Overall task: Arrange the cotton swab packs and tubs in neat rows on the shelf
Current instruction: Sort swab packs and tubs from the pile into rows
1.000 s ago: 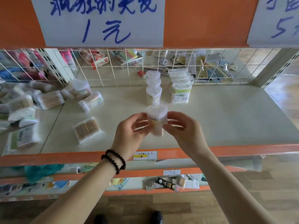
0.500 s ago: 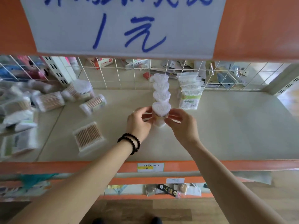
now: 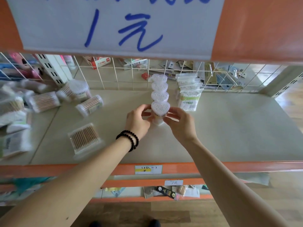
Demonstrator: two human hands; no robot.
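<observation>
A clear heart-shaped tub of cotton swabs (image 3: 159, 110) stands on the beige shelf (image 3: 229, 128), at the front of a row of three like tubs (image 3: 159, 86) running back to the wire grid. My left hand (image 3: 136, 121) and my right hand (image 3: 179, 123) hold the front tub from either side with curled fingers. To the right of the row stands a stack of flat swab bags (image 3: 189, 94). Round swab tubs (image 3: 89, 105) and a flat pack of wooden swabs (image 3: 84, 138) lie loose on the left.
A white wire grid (image 3: 114, 74) closes the shelf's back. More swab packs (image 3: 13, 112) are heaped at the far left. An orange rail with a price label (image 3: 148, 169) marks the front edge. A large paper sign (image 3: 114, 25) hangs overhead.
Both hands carried the heart tub from above the front edge back into the shelf and set it down at the front of the tub row. My head moved closer.
</observation>
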